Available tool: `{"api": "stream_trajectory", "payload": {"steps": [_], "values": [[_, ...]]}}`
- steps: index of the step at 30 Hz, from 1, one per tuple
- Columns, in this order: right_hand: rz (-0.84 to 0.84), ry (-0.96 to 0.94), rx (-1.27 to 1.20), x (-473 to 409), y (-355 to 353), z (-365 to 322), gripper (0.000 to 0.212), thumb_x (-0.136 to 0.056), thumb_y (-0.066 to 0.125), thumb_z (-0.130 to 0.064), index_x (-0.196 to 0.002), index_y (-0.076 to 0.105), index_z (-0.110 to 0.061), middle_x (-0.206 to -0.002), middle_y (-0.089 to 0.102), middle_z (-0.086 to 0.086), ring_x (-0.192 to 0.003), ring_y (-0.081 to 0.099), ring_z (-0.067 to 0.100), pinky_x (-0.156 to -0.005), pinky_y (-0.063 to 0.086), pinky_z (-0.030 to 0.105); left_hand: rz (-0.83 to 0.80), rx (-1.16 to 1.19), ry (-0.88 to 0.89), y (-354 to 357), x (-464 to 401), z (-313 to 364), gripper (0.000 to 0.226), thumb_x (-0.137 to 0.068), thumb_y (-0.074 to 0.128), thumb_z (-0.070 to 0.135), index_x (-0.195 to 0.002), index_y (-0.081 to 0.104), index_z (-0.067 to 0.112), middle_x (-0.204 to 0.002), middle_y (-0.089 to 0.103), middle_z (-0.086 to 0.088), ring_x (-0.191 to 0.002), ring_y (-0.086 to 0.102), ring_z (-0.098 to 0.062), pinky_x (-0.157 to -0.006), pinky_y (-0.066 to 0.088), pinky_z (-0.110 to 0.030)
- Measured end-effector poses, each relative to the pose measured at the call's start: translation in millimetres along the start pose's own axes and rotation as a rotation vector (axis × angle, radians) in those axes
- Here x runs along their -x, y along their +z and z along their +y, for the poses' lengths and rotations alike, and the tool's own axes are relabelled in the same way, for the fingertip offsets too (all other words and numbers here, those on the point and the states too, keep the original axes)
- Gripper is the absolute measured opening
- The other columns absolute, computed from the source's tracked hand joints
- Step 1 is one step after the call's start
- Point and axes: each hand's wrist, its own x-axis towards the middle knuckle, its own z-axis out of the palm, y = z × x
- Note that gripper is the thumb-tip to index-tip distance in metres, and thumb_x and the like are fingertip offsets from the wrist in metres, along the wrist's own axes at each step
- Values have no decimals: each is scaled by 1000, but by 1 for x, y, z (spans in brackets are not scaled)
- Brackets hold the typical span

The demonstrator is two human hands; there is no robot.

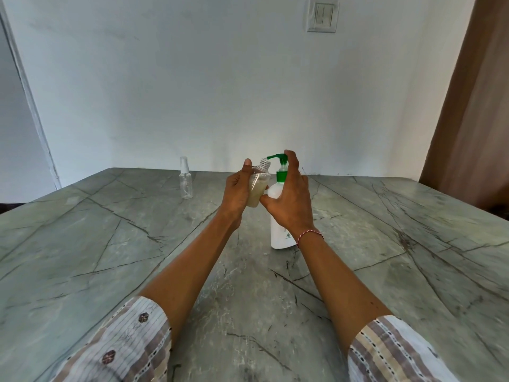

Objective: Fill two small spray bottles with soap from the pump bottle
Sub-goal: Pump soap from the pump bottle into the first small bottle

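Observation:
A white pump bottle (278, 232) with a green pump head (277, 158) stands on the stone table (137, 244). My right hand (289, 197) lies over it, a finger on top of the pump and the thumb against the bottle's shoulder. My left hand (238, 191) grips a small clear spray bottle (259, 186), uncapped and tilted, its threaded mouth just under the green spout. Pale soap fills much of this bottle. A second small spray bottle (185, 180), clear and with its sprayer cap on, stands upright at the back left.
The table runs to a white wall at the back. A brown door or panel (473, 119) stands at the right, and a light switch (322, 15) is on the wall. A small pale object (315, 215) lies just right of the pump bottle, mostly hidden by my right hand.

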Motion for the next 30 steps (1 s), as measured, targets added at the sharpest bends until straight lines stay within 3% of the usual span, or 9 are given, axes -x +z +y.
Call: {"api": "stream_trajectory", "payload": {"steps": [12,20,30], "values": [[10,7,-6,2,0,-1,94,-65,79,-19,-141,24,-19,-132,48,6,-113,45,25,-89,49,43,0,-13,-11,-1,-1,-3,42,-95,34,46,-87,67,21,-57,67,17,-54,62,5,-46,45,-8],[-2,12,18,0,0,-1,110,-69,79,-37,-148,3,-26,-139,44,5,-120,44,25,-95,43,38,-2,-14,-20,0,1,-1,39,-96,34,45,-79,64,27,-55,66,21,-53,61,7,-44,43,-7],[11,0,5,-1,1,1,103,-67,80,-25,-145,14,-23,-134,47,4,-116,46,25,-90,45,36,-3,-17,-6,0,0,-1,39,-95,33,46,-80,64,29,-57,67,18,-54,63,6,-45,44,-8]]}}
